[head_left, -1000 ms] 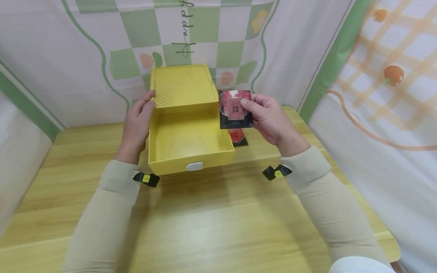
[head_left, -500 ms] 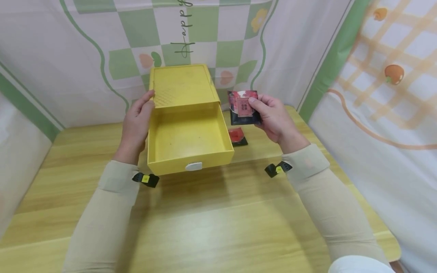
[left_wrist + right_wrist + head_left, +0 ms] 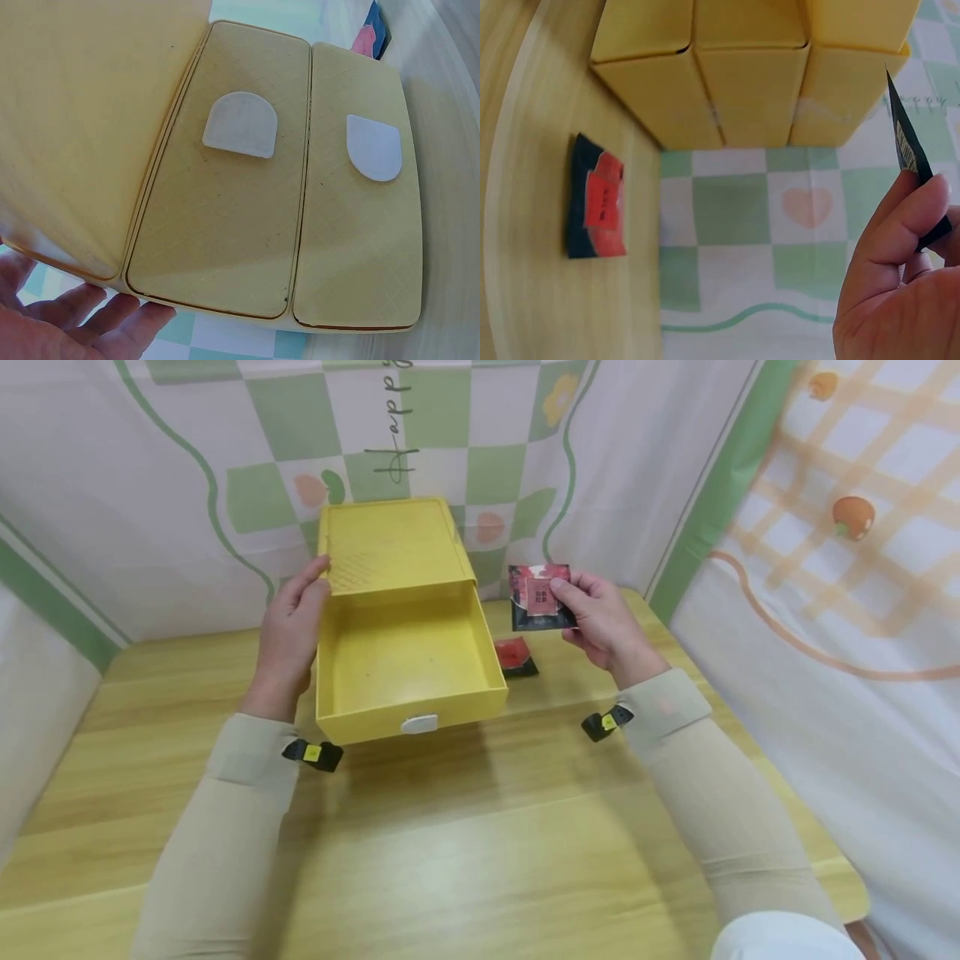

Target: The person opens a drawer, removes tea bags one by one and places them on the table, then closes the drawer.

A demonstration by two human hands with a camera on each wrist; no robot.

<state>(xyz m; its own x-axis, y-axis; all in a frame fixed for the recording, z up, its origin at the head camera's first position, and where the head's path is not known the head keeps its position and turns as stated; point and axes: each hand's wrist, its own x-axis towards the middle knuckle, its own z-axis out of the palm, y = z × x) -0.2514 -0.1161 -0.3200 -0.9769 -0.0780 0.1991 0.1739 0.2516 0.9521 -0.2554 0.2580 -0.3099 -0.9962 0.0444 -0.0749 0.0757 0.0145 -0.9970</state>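
In the head view a yellow drawer unit [image 3: 393, 543] stands on the table with its top drawer [image 3: 412, 710] pulled out; the drawer's inside is bare. My left hand [image 3: 288, 627] rests with its fingers [image 3: 124, 322] against the unit's left side. To the right of the drawer, my right hand [image 3: 603, 622] pinches a red and black tea sachet [image 3: 538, 597] between thumb and fingers, upright and above the table. A second sachet [image 3: 516, 657] lies on the table beside the unit, partly hidden by the drawer in the head view and fully visible in the right wrist view.
Below the pulled-out drawer, the left wrist view shows two shut drawers with white tabs [image 3: 240, 124]. The wooden table [image 3: 450, 860] reaches a patterned cloth wall [image 3: 435, 410] behind the unit. Another cloth [image 3: 840, 610] hangs along the right side.
My right hand has carried the sachet rightward, away from the open drawer's edge, uncovering more of the sachet on the table. My left hand stays at the unit's side.
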